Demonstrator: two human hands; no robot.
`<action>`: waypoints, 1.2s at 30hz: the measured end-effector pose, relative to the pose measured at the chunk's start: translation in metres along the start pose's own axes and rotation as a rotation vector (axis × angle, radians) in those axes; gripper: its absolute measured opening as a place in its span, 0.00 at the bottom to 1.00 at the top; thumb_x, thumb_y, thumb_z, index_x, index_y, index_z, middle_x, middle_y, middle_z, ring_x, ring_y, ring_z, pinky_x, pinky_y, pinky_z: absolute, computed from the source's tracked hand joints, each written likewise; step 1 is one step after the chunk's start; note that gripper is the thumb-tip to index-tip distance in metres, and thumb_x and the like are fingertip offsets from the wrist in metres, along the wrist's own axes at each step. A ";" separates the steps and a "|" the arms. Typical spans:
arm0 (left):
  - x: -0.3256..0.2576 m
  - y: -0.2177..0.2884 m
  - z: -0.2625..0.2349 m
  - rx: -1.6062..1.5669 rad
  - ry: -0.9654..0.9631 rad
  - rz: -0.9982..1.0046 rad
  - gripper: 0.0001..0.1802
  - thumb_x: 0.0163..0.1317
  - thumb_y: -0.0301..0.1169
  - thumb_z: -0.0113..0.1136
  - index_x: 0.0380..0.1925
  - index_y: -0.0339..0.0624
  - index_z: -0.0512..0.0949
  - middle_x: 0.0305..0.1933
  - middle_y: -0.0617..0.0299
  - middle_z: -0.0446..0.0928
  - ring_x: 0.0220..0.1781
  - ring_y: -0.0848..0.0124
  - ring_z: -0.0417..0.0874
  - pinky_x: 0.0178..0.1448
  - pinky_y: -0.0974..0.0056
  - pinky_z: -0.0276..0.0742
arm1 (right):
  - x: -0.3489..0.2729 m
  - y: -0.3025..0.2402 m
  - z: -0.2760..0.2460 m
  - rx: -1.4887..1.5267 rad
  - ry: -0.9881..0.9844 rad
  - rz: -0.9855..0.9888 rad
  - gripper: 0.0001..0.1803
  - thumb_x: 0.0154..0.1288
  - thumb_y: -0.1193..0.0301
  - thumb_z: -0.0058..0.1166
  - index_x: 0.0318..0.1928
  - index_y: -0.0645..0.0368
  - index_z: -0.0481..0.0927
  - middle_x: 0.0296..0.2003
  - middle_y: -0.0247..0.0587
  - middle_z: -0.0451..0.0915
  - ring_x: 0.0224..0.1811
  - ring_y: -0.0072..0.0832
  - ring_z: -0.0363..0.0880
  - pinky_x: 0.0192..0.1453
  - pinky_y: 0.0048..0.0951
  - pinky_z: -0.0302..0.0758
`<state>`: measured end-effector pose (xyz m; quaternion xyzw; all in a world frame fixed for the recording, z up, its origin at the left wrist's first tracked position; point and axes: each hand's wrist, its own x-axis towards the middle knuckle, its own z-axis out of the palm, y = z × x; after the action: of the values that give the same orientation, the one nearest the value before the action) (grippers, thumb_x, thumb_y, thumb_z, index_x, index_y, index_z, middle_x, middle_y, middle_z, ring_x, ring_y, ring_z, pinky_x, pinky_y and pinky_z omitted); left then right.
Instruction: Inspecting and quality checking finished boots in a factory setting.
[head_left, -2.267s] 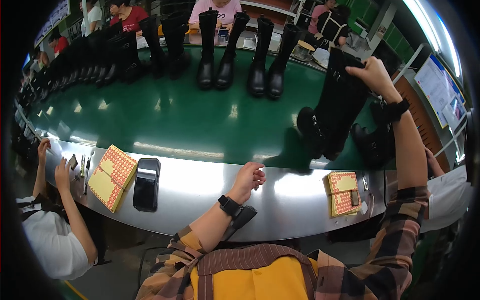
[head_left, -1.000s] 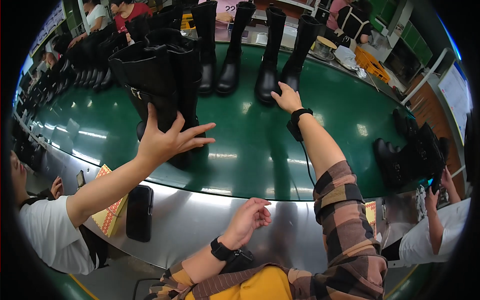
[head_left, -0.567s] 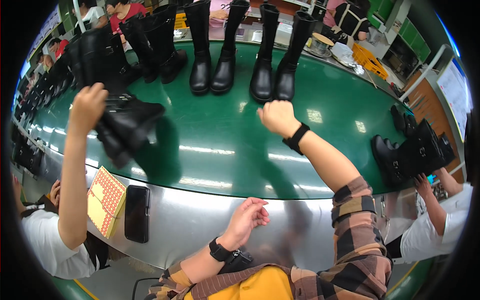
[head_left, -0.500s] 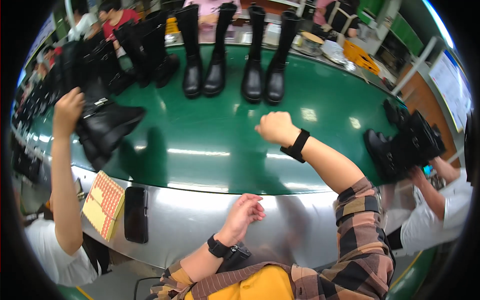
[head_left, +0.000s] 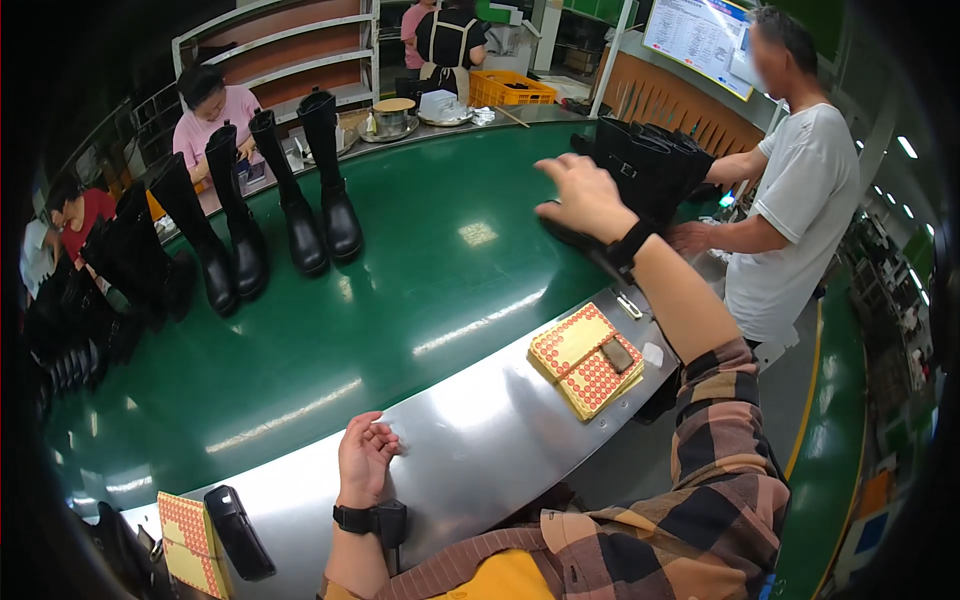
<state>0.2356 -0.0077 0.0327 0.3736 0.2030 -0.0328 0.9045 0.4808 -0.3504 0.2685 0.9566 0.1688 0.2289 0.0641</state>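
My right hand point(head_left: 588, 200) reaches over the green belt point(head_left: 440, 280) with its fingers stretched out and nothing in them. Just beyond it are several black boots point(head_left: 640, 165) with buckles, bunched together beside a co-worker in a white shirt; my hand overlaps them in the picture, so I cannot tell if it touches. My left hand point(head_left: 366, 455) hovers over the metal table edge point(head_left: 465, 400), fingers loosely curled, apart and bare. Tall black boots stand upright on the belt at the left, one pair point(head_left: 232, 215) beside another pair point(head_left: 320, 185).
Yellow cards with red dots lie in one stack point(head_left: 588, 362) on the right metal edge and another point(head_left: 190, 540) at lower left, beside a black phone point(head_left: 238, 532). More dark boots point(head_left: 130, 260) crowd the far left. An orange crate point(head_left: 510, 88) stands behind the belt.
My view has swung to the right. My right hand has moved toward the boots by the right-hand co-worker, and its closed fingers have spread. My left hand stays loosely curled.
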 end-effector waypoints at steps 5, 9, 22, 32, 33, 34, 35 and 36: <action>0.002 0.002 -0.001 -0.002 -0.007 -0.012 0.11 0.68 0.35 0.50 0.41 0.38 0.73 0.29 0.59 0.75 0.30 0.67 0.79 0.35 0.64 0.79 | 0.012 0.139 -0.006 -0.085 0.101 0.425 0.41 0.46 0.42 0.66 0.62 0.40 0.71 0.66 0.47 0.63 0.71 0.44 0.57 0.68 0.55 0.59; 0.002 0.006 -0.001 0.029 -0.041 -0.022 0.13 0.69 0.36 0.47 0.43 0.37 0.73 0.30 0.56 0.76 0.33 0.61 0.82 0.38 0.53 0.82 | 0.017 0.205 0.002 -0.028 -0.110 0.594 0.40 0.48 0.35 0.61 0.60 0.38 0.75 0.73 0.50 0.51 0.77 0.45 0.40 0.71 0.67 0.46; 0.002 0.014 -0.005 -0.035 -0.204 -0.088 0.15 0.73 0.36 0.42 0.47 0.35 0.72 0.35 0.52 0.80 0.39 0.60 0.83 0.45 0.56 0.81 | 0.037 0.254 0.024 -0.070 -0.212 0.435 0.39 0.49 0.40 0.63 0.43 0.69 0.82 0.49 0.59 0.79 0.54 0.47 0.78 0.57 0.40 0.75; -0.003 0.012 -0.007 0.003 -0.169 -0.075 0.12 0.72 0.34 0.46 0.45 0.38 0.72 0.33 0.55 0.78 0.35 0.64 0.83 0.39 0.62 0.82 | 0.012 0.152 0.013 -0.151 0.225 0.122 0.25 0.53 0.56 0.67 0.35 0.69 0.82 0.38 0.54 0.78 0.44 0.48 0.78 0.51 0.40 0.75; -0.004 0.013 -0.006 -0.002 -0.155 -0.063 0.12 0.72 0.34 0.46 0.45 0.38 0.72 0.33 0.55 0.78 0.35 0.64 0.83 0.39 0.62 0.82 | 0.012 0.139 0.001 -0.134 0.233 0.090 0.25 0.53 0.56 0.67 0.35 0.69 0.82 0.38 0.54 0.78 0.44 0.48 0.78 0.51 0.40 0.75; -0.006 0.013 -0.004 0.016 -0.154 -0.056 0.11 0.71 0.34 0.47 0.44 0.38 0.72 0.32 0.55 0.78 0.34 0.65 0.83 0.39 0.63 0.82 | 0.014 0.127 -0.016 -0.100 0.287 0.047 0.24 0.53 0.56 0.67 0.33 0.70 0.81 0.35 0.54 0.77 0.43 0.48 0.78 0.49 0.40 0.75; -0.007 0.014 -0.001 0.045 -0.125 -0.063 0.11 0.71 0.34 0.48 0.44 0.38 0.72 0.32 0.56 0.78 0.34 0.65 0.83 0.38 0.63 0.81 | 0.014 0.115 -0.035 -0.066 0.347 0.002 0.24 0.54 0.57 0.66 0.32 0.71 0.81 0.33 0.55 0.77 0.41 0.48 0.77 0.47 0.40 0.74; -0.008 0.015 0.001 0.109 -0.117 -0.060 0.11 0.71 0.34 0.49 0.46 0.38 0.72 0.35 0.58 0.77 0.33 0.68 0.82 0.36 0.66 0.81 | 0.012 0.102 -0.054 -0.045 0.380 -0.043 0.25 0.54 0.57 0.66 0.29 0.72 0.79 0.30 0.55 0.76 0.39 0.48 0.77 0.45 0.40 0.73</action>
<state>0.2321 0.0012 0.0461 0.4132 0.1588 -0.0928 0.8919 0.4960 -0.4394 0.3417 0.8905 0.1933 0.4078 0.0574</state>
